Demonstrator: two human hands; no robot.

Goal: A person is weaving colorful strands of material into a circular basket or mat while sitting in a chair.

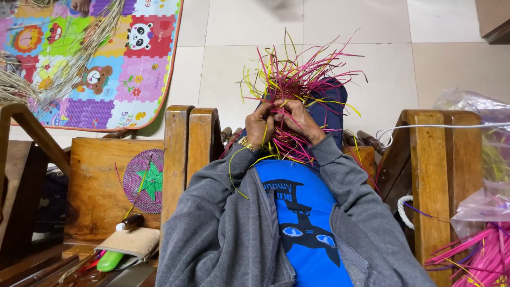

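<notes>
Grey sleeves lead to both hands, left hand and right hand, pinching pink-and-yellow strands fanning far.

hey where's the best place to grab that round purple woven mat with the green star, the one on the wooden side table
Probably by its upper-left rim, coming from above. The woven mat lies flat on the wooden table, so only an edge can be pinched. A few loose strands cross its middle and lower part, and the chair arm crowds its right side.
</notes>
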